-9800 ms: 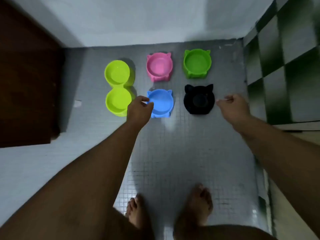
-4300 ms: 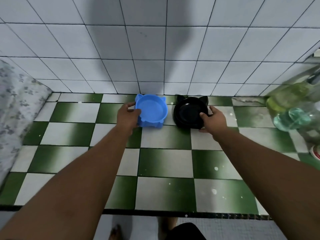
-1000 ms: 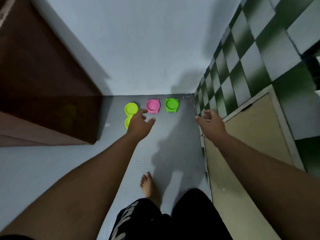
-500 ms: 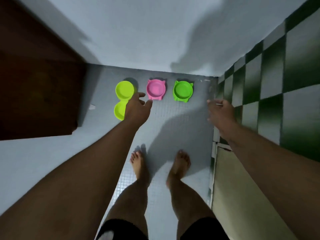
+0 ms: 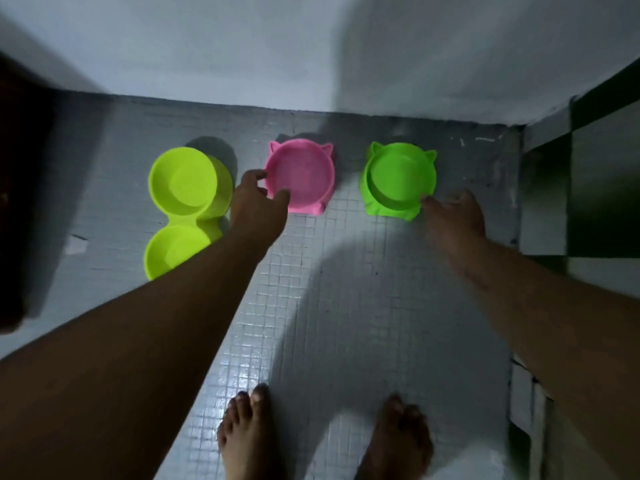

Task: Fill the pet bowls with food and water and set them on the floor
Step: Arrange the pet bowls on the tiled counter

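The step looks like picking up empty bowls from the floor [image 5: 346, 289]. The left hand [image 5: 254, 206] spreads open against the pink bowl [image 5: 301, 174]. The blurred right hand [image 5: 453, 216] touches the green bowl [image 5: 398, 178], grip unclear. Next, both hands should close on the 2 rims and lift.

Dim; floor [image 5: 346, 306] glare, edges blurred, warped.

Dim grey mosaic floor [image 5: 346, 289], pale wall [image 5: 242, 46]
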`<state>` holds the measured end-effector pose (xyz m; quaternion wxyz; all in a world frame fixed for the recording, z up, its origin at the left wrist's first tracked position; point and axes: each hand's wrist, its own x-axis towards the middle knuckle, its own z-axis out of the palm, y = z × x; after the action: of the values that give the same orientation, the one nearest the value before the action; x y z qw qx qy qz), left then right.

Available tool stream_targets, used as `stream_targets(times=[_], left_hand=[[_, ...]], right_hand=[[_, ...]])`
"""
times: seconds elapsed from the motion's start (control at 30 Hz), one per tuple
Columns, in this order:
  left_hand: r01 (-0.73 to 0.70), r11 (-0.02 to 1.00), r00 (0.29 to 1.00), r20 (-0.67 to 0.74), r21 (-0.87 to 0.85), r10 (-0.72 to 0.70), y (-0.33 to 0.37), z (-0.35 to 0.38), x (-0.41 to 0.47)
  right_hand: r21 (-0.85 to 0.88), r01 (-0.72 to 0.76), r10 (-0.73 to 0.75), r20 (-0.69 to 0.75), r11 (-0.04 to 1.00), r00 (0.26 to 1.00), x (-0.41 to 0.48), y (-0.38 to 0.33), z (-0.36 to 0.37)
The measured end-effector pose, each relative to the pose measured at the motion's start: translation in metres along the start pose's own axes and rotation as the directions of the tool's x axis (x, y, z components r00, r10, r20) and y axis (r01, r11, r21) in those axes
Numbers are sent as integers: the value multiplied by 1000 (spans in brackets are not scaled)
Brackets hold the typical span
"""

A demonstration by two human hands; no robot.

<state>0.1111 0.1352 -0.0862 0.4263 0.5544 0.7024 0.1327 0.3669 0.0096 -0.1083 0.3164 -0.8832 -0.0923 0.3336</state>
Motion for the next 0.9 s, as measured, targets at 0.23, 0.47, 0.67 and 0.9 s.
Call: stream_targets(times=[0.23, 0.47, 0.67, 0.9], left_hand=[[72, 983, 993, -81, -169, -87, -33, 40, 44], [137, 977, 983, -97, -163, -154, -37, 41, 65], [100, 966, 993, -44, -240, -114, -16, 34, 48], [97, 926, 986, 164, -366, -38, 3, 3, 8]], right_hand=[[-110, 106, -116, -88, 988, 989, 45, 9, 50], [-148, 79, -104, -170, 986, 980, 60, 13, 52], [-91, 80, -98, -218, 993, 971, 46, 9, 48], [-9, 92, -93, -90, 996, 992, 9, 8, 15]])
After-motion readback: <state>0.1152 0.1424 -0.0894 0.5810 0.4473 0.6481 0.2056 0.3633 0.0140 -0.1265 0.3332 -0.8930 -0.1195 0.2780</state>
